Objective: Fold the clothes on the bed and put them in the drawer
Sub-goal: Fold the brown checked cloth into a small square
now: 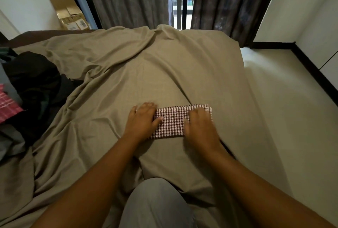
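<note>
Folded checked cloth [173,123] on bed [128,81], under both hands. Left hand [142,118] flat, fingers straight, pressing its left end; right hand [199,125] covers the right end, motion-blurred, grasp indeterminable. Dark clothes pile [36,81] well left, partly cropped.

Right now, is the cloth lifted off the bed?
No, the cloth lies flat on the bed under the left hand and right hand.

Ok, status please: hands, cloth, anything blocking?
Left hand flat at left edge of checked cloth; right hand flat on it, blurred. Cloth folded, on bed. Nothing blocking.
</note>
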Tool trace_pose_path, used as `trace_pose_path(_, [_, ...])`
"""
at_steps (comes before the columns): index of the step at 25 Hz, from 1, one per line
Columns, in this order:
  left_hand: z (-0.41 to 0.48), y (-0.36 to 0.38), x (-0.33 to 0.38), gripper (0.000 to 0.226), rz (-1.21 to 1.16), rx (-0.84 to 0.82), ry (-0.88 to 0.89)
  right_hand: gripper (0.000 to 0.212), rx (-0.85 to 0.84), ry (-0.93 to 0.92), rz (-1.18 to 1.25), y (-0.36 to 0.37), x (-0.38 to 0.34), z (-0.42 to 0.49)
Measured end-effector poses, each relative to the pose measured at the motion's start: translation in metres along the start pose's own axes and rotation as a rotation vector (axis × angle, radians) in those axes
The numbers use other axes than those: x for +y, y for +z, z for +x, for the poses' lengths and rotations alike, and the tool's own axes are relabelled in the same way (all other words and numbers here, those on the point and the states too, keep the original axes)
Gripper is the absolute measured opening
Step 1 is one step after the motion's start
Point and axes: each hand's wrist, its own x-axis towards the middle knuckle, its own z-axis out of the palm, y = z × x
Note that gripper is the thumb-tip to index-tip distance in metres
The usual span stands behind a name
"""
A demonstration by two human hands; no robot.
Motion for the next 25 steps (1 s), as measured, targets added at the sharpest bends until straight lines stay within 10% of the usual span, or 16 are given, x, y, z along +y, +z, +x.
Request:
trace_pose_path(5, [0.048, -0.014, 0.044, 0.055, -0.03, -0.245, -0.039, 0.014, -0.344, 0.98, 1.288, 0.01, -0.06, -0.027])
trace_pose_path(10, [0.08, -0.02, 0.048, 0.058, -0.138, -0.482, -0.125, 0.036, -0.188, 1.175, 1.567, 0.025, -0.064, -0.011])
trace_pose_path(14, [0.086, -0.04, 0.044, 0.044, -0.389, -0.48, -0.13, 0.031, -0.036, 1.08, 1.601, 0.028, -0.055, -0.004])
trace_pose_path(20, [0.065, -0.106, 0.031, 0.022, -1.359, -0.213, -0.118, 0.019, 0.27, 0.434, 1.379, -0.053, -0.056, 0.034])
trace_pose_path(25, [-0.017, -0.08, 0.001, 0.023, -1.237, -0.239, -0.266, 0.009, 0.069, 0.355, 0.953, -0.025, -0.039, 0.004])
